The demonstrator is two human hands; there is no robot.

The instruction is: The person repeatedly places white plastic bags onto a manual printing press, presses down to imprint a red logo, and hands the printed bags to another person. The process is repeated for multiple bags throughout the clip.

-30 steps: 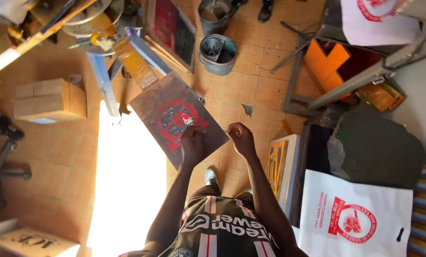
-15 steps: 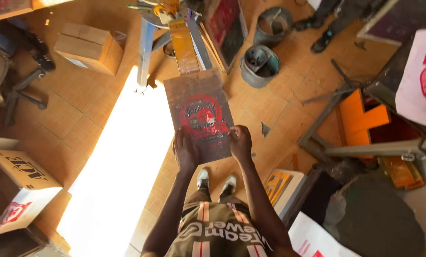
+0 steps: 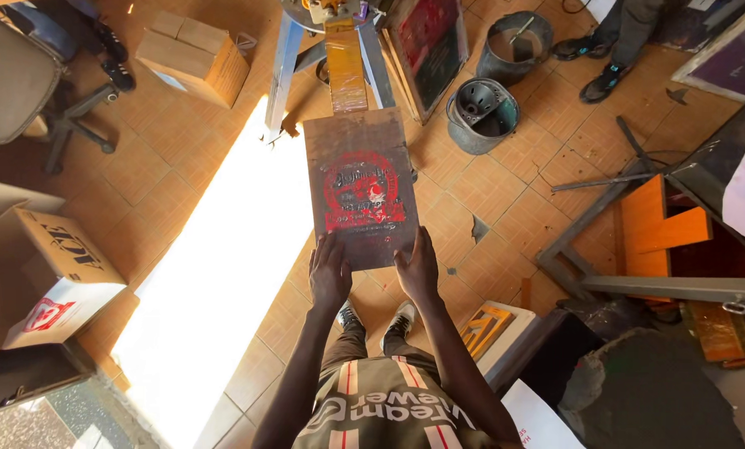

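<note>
A brown rectangular printing board (image 3: 361, 187) with a red round print on it sticks out toward me from a metal press stand (image 3: 322, 37). My left hand (image 3: 329, 274) lies with spread fingers on the board's near left corner. My right hand (image 3: 417, 268) rests on the near right corner, fingers spread too. Neither hand holds anything. Below the board I see my two shoes on the tiled floor.
Cardboard boxes (image 3: 193, 54) (image 3: 52, 278) sit at the left, an office chair (image 3: 23, 79) at far left. Two dark buckets (image 3: 482, 112) stand right of the stand, another person's feet (image 3: 593, 54) beyond them. An orange-topped metal frame table (image 3: 663, 241) is at right.
My view has swung left and the board now points straight ahead. Both hands have settled onto the board's near edge.
</note>
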